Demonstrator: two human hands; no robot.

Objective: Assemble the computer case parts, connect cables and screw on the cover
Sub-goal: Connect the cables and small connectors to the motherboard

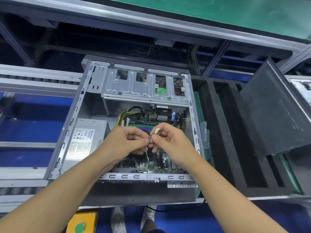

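Head view: I note the computer case [134, 176] lying open at centre, power supply [84, 142] inside on the left. Left hand [124, 142] pinches a thin twisted cable [147, 157] above the circuit board [161, 165]. Right hand [170, 142], touching it, pinches the same cable by its pale plug [156, 131]. Dark panel [276, 118] leans at the right.

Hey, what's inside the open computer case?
A power supply at left, a drive cage at the far end, and a motherboard with yellow-black cables. The left hand and right hand, pinching a twisted cable, cover the board's middle.
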